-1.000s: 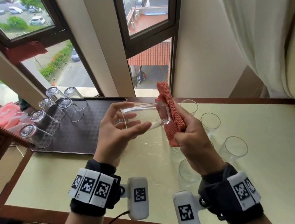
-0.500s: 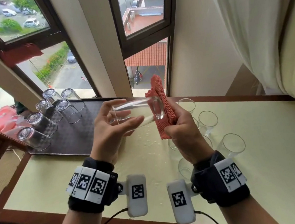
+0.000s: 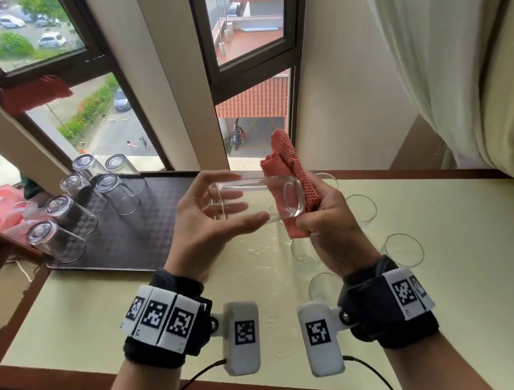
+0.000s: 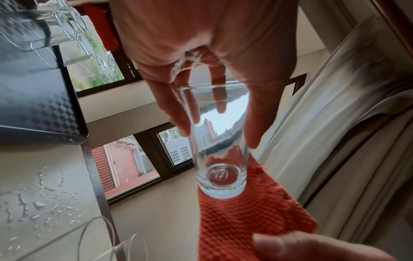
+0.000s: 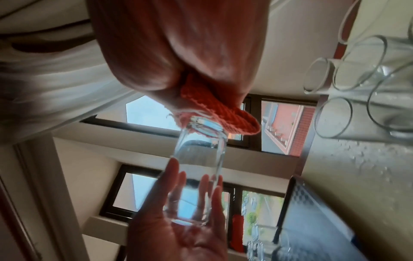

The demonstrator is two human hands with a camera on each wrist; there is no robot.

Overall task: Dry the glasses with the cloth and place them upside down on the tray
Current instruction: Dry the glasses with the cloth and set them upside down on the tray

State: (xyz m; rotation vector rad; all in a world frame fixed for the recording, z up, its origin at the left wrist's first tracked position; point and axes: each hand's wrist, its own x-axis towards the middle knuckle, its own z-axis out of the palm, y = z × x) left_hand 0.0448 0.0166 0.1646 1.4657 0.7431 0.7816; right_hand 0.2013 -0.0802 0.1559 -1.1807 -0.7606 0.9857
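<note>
A clear glass (image 3: 250, 200) lies sideways in the air above the table, base to the right. My left hand (image 3: 233, 199) holds it at the open end between thumb and fingers (image 4: 178, 113). My right hand (image 3: 309, 217) grips a folded orange-red cloth (image 3: 294, 171) and presses it against the glass base (image 4: 220, 178). In the right wrist view the cloth (image 5: 214, 109) sits bunched under the fingers against the glass (image 5: 198, 159). Left of the hands lies the dark chequered tray (image 3: 157, 231), bearing several upside-down glasses (image 3: 69, 216).
Several upright glasses (image 3: 402, 248) stand on the pale table under and right of my right hand. Water drops (image 3: 255, 249) wet the table by the tray. Windows and a wall rise behind; a white curtain (image 3: 458, 59) hangs at the right.
Both hands keep their hold. Glass and cloth have lifted slightly and drifted a little left, with the cloth still against the base.
</note>
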